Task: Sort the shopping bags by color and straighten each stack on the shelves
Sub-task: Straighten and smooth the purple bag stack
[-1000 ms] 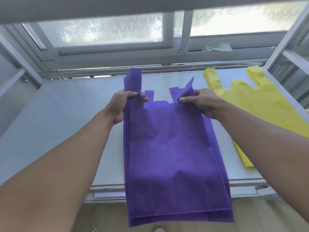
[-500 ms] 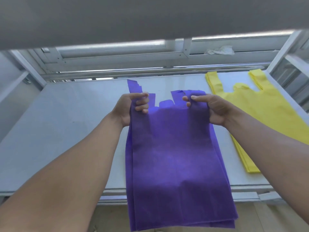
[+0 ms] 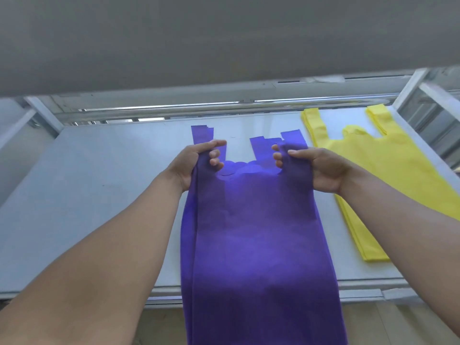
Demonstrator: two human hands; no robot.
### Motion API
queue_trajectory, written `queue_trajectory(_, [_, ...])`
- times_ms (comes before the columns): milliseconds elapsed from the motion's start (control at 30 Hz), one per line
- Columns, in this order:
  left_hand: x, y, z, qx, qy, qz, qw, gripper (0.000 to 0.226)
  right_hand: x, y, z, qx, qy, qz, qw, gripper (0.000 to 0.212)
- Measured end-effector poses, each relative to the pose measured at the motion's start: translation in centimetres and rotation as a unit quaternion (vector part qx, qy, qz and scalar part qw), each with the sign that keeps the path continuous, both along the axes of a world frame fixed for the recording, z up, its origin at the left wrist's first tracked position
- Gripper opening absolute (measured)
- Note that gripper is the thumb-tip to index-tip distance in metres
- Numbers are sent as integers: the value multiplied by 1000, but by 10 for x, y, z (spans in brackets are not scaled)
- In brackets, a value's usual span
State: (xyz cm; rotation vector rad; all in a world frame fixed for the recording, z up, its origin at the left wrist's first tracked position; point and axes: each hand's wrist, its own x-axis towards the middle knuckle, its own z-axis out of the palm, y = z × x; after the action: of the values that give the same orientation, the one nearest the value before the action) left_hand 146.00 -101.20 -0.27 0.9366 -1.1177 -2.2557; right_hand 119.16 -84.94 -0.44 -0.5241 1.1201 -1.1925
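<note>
A stack of purple shopping bags (image 3: 254,235) hangs over the front edge of the white shelf (image 3: 87,195), its handle strips pointing to the back. My left hand (image 3: 196,163) grips the left handles at the top of the stack. My right hand (image 3: 313,168) grips the right handles. The lower end of the purple stack drops below the shelf edge and out of the frame. A stack of yellow shopping bags (image 3: 383,170) lies flat on the right part of the same shelf, handles toward the back.
The grey underside of the shelf above (image 3: 224,41) fills the top of the view. White metal uprights (image 3: 408,88) stand at the back corners, with a window frame behind. The left half of the shelf surface is bare.
The view has tilted down, so the upper shelf now hides the window. Both hands have drawn the purple handles apart and flatter; the stack hangs squarer than before.
</note>
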Motion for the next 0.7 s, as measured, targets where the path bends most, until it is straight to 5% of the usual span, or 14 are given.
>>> queue_trajectory(100, [-3,-4,-2,-17,-20,43,999,27,0,-2,-6,6,53,-56,997,31])
queue_trajectory(200, [-2,-12,-13,-110,-141,162,970,23,0,-2,-10,19,136,-81,987,25])
queue_trajectory(333, [19,-10,-24,-350,-340,258,834,35,2,-2,-12,26,201,-99,974,22])
queue_trajectory(433, [36,20,-22,-472,-392,277,739,31,3,-3,-15,41,243,-121,961,17])
queue_trajectory(533, [39,51,-24,-459,-423,190,758,15,-1,-6,-17,83,337,-118,930,16])
queue_trajectory(700, [11,52,-21,-369,-448,113,807,66,-1,-7,-15,127,335,-100,928,12])
